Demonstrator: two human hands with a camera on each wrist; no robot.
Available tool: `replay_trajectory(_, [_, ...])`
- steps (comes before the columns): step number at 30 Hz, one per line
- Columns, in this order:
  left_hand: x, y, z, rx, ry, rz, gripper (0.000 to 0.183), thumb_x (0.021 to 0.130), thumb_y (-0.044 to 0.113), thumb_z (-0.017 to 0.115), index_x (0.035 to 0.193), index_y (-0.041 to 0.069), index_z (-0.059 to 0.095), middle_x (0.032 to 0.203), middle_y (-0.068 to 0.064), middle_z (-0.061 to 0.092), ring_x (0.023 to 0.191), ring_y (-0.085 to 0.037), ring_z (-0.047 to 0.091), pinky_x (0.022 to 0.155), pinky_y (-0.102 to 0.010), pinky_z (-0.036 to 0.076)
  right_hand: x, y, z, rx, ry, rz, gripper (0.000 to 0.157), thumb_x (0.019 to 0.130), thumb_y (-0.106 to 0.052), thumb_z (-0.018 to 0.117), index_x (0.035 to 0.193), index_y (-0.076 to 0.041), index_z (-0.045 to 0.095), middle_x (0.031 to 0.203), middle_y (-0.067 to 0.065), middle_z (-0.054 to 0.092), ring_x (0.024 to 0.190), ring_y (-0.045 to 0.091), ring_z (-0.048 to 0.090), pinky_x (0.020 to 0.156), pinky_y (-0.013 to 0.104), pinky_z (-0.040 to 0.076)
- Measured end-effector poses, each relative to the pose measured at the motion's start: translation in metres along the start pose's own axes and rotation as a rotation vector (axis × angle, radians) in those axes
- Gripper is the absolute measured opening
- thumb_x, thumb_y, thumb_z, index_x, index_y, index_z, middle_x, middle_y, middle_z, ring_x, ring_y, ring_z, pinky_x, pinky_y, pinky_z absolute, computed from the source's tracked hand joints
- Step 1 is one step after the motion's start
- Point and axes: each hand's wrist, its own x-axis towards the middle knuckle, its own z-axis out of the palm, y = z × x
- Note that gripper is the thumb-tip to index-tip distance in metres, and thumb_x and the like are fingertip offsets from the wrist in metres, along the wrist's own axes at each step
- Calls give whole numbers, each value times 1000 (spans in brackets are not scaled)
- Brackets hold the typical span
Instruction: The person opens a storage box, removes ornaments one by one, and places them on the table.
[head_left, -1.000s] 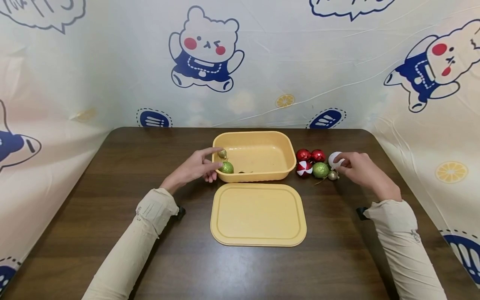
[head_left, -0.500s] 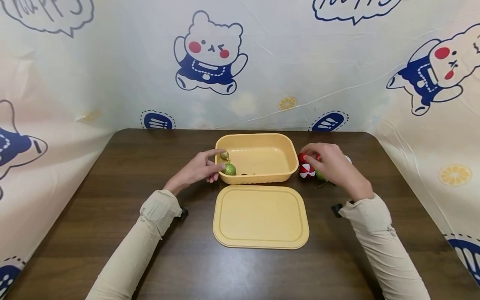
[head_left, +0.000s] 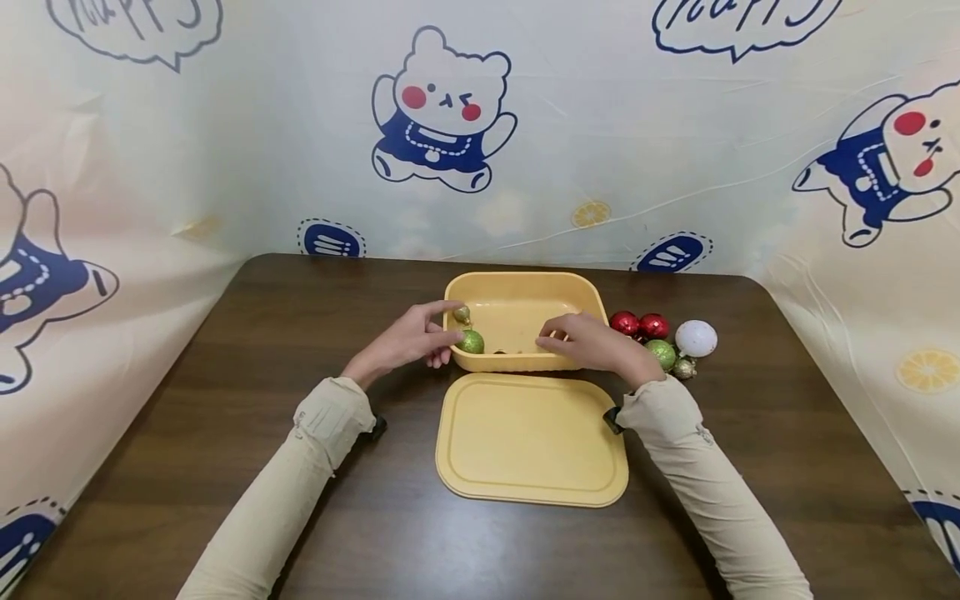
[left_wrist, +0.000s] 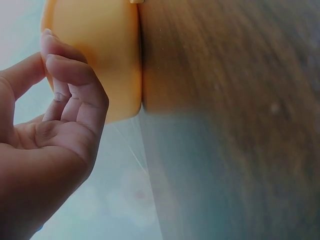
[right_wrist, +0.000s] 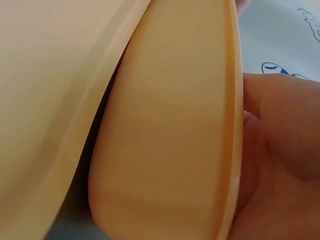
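Observation:
My left hand (head_left: pixel 411 340) grips the left end of a yellow plastic box (head_left: pixel 525 360), index finger and thumb over its rim, other fingers curled outside. In the left wrist view, those fingers lie by the box wall (left_wrist: pixel 117 55). Just inside the left end sit a small gold ornament (head_left: pixel 462 314) and a green glitter ball (head_left: pixel 471 342). My right hand (head_left: pixel 588 340) reaches over the right end, fingers bent down inside; I cannot tell whether they hold anything. In the right wrist view, the box's side (right_wrist: pixel 165 115) hides the fingers of my hand (right_wrist: pixel 285 135).
A yellow lid (head_left: pixel 532 440) lies flat in front of the box on the dark wooden table (head_left: pixel 315 517). To the right cluster two red balls (head_left: pixel 654 326), a green ball (head_left: pixel 661 354), a small gold ornament (head_left: pixel 684 367) and a white ball (head_left: pixel 696 338). A printed cloth hangs behind.
My right hand has moved left from the white ball, past the red balls, into the box. The red-and-white ball no longer shows in the cluster. My left hand stays at the box.

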Motion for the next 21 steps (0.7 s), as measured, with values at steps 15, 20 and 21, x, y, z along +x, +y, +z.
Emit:
replay_trajectory(15, [-14, 29, 4, -13, -8, -18, 60, 99, 13, 62, 151, 1, 35, 68, -20, 64, 54, -24, 59, 58, -46, 56, 52, -20, 22, 145, -169, -122, 25, 103, -22, 55, 113, -10, 74, 104, 0, 72, 90, 12, 64, 85, 33, 51])
replay_trajectory(20, [-15, 31, 5, -25, -4, -21, 60, 99, 10, 62, 151, 0, 35, 69, -24, 64, 54, -24, 60, 58, -47, 56, 65, -24, 27, 191, -187, -116, 22, 100, -12, 58, 113, -5, 74, 110, 6, 73, 104, 19, 66, 94, 35, 52])
replay_trajectory(21, [-15, 31, 4, -26, -3, -20, 60, 99, 10, 62, 151, 0, 35, 70, -25, 64, 54, -24, 60, 58, -48, 56, 67, -24, 29, 194, -185, -103, 21, 99, -11, 59, 112, -5, 74, 110, 6, 73, 104, 20, 67, 94, 35, 52])
